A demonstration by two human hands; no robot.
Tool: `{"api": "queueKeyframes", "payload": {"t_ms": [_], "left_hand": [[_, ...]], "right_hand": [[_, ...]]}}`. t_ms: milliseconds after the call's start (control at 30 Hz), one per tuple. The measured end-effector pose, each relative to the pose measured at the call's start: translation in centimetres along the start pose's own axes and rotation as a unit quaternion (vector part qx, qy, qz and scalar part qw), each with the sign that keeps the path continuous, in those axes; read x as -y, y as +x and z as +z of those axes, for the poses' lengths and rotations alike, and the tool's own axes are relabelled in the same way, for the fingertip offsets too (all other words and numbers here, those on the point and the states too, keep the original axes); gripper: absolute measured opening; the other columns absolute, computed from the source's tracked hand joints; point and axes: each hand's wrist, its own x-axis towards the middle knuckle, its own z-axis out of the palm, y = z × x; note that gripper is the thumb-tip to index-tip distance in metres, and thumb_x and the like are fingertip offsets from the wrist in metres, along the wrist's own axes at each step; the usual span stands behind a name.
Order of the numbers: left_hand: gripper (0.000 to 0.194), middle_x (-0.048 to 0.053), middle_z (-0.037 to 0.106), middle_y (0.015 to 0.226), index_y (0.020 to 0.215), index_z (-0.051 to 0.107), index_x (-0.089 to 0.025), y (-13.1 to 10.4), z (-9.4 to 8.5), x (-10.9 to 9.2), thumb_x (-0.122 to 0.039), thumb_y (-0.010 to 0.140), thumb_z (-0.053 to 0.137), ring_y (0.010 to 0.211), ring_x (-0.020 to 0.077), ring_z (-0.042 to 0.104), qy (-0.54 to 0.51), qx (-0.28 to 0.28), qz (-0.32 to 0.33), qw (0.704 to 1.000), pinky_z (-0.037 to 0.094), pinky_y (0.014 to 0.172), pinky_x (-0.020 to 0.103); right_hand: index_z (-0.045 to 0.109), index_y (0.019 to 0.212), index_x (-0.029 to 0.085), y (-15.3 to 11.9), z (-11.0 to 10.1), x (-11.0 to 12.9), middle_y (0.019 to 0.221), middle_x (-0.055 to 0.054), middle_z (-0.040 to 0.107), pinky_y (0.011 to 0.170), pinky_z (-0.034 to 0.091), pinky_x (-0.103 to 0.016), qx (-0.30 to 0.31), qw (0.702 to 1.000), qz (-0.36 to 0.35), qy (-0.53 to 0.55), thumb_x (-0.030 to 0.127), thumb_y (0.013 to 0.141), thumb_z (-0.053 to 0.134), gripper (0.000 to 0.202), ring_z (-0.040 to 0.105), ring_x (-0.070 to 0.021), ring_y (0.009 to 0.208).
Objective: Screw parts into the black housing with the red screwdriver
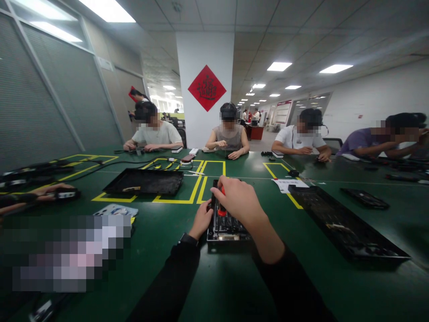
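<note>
A black rectangular plastic case (231,238) lies in front of me, with ribbed parts and a pale metallic piece at its near end. My left hand (202,220) grips its left edge, thumb and fingers against the side wall. Above the case, my right hand (241,200) is closed around a screwdriver (221,211) with a red and black handle. The tool stands roughly upright over the inside of the case; its tip is hidden. My right hand also covers the far right part of the case.
A black tray (144,181) lies ahead to the left, a long black tray (348,228) to the right. A flat black part (364,198) sits beyond it, near a paper sheet (291,185). A co-worker's hand (50,192) rests at far left. Several people sit opposite across the green table (174,219).
</note>
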Motion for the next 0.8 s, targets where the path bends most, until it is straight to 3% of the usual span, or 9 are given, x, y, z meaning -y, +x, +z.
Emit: {"api": "queueKeyframes", "payload": {"t_ms": [133,333,500,700,800], "left_hand": [[0.037,0.010,0.059,0.111,0.107,0.058,-0.013,-0.01,-0.03,0.09,-0.011,0.072,0.047,0.106,0.0219,0.051,-0.001,0.000,0.012,1.000,0.035,0.096,0.037],[0.038,0.009,0.061,0.108,0.107,0.058,-0.014,0.00,0.00,-0.07,-0.010,0.071,0.046,0.106,0.0223,0.051,-0.001,0.000,0.007,1.000,0.035,0.096,0.039],[0.037,0.010,0.061,0.107,0.105,0.059,-0.013,-0.03,-0.03,-0.22,-0.010,0.070,0.047,0.104,0.0219,0.052,0.006,-0.002,0.015,1.000,0.035,0.096,0.040],[0.036,0.010,0.060,0.108,0.105,0.059,-0.013,-0.01,0.02,-0.01,-0.010,0.071,0.046,0.105,0.0225,0.051,0.005,-0.003,0.017,1.000,0.035,0.096,0.039],[0.036,0.010,0.060,0.109,0.105,0.059,-0.013,0.08,0.08,0.14,-0.010,0.071,0.046,0.104,0.0217,0.052,0.012,0.002,0.014,1.000,0.035,0.097,0.039]], "right_hand": [[0.054,0.094,0.018,-0.07,-0.02,0.00,0.089,-0.007,0.062,0.065,0.039,-0.030,-0.001,1.000,-0.014,0.001,0.030,0.082,0.038,0.023,0.058,-0.0198,0.078],[0.054,0.096,0.019,-0.13,-0.05,0.08,0.089,-0.008,0.063,0.064,0.040,-0.030,-0.003,1.000,-0.013,0.004,0.043,0.084,0.038,0.032,0.059,-0.0210,0.077],[0.055,0.096,0.018,-0.15,-0.25,0.02,0.090,-0.008,0.063,0.066,0.039,-0.029,0.016,1.000,-0.009,-0.008,0.033,0.084,0.037,0.025,0.059,-0.0195,0.080],[0.054,0.097,0.018,-0.16,-0.20,0.12,0.092,-0.009,0.062,0.066,0.040,-0.030,0.007,1.000,-0.011,-0.002,0.045,0.084,0.038,0.034,0.059,-0.0208,0.080],[0.054,0.095,0.018,0.00,0.00,0.06,0.088,-0.008,0.063,0.065,0.039,-0.029,0.001,1.000,0.000,-0.004,0.041,0.087,0.034,0.031,0.059,-0.0199,0.079]]}}
